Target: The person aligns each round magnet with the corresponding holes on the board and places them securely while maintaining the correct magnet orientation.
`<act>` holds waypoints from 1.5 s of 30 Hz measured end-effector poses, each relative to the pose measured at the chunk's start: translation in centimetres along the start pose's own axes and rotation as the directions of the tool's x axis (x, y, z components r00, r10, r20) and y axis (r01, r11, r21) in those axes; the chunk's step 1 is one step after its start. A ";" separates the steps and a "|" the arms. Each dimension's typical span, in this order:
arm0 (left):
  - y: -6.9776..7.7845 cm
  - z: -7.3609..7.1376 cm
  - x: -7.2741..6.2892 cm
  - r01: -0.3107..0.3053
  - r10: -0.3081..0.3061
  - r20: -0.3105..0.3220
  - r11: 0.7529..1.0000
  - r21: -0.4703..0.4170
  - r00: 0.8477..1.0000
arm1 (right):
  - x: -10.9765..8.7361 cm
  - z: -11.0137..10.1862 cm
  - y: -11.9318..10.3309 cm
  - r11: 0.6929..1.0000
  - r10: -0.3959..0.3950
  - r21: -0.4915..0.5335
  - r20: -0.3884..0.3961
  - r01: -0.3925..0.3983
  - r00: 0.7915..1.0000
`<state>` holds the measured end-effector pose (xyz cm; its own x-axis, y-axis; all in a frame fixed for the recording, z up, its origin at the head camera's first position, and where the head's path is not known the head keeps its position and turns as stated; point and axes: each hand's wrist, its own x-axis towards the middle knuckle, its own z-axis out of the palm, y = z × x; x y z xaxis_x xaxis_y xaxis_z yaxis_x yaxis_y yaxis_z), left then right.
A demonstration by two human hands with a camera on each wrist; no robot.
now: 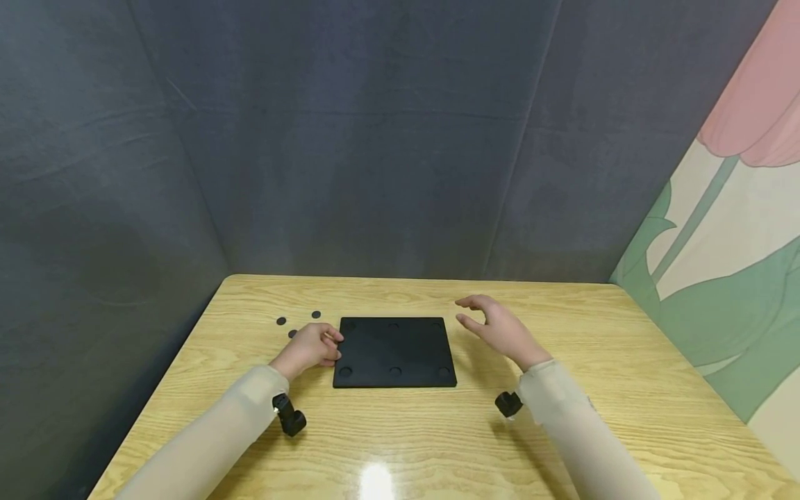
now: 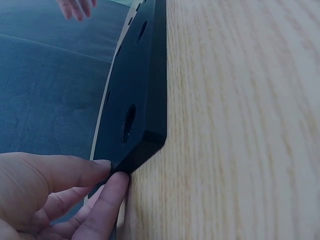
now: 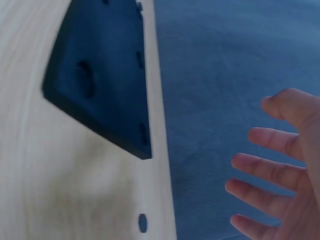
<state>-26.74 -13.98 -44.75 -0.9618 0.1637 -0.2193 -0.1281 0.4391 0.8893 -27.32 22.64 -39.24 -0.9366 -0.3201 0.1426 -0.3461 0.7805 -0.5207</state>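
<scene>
A flat black rectangular board (image 1: 395,353) with several round recesses lies on the table between the two hands. My left hand (image 1: 309,345) is at its left edge, thumb and fingers pinching the rim near a corner. In the left wrist view, the thumb (image 2: 82,172) lies along the board's end face, close to a round recess (image 2: 128,123). My right hand (image 1: 500,330) hovers beyond the board's right side, holding nothing. Its fingers (image 3: 265,197) are spread and relaxed in the right wrist view.
Small dark discs (image 1: 316,314) lie on the wooden table (image 1: 325,444) behind the left hand. Another dark disc (image 3: 143,223) shows past the board's end in the right wrist view. A dark curtain (image 1: 362,153) stands behind the table, a floral panel (image 1: 737,264) at right.
</scene>
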 end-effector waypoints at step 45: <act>0.6 -0.2 -0.3 0.017 -0.017 0.028 1.000 -0.004 0.999 | 2.1 0.5 5.9 0.919 0.178 0.369 -0.082 -0.136 0.981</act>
<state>-26.57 -13.96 -44.09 -0.9523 0.1810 -0.2455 -0.1455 0.4378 0.8872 -31.34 26.32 -42.45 -0.9845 -0.1308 0.1167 -0.1706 0.5627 -0.8088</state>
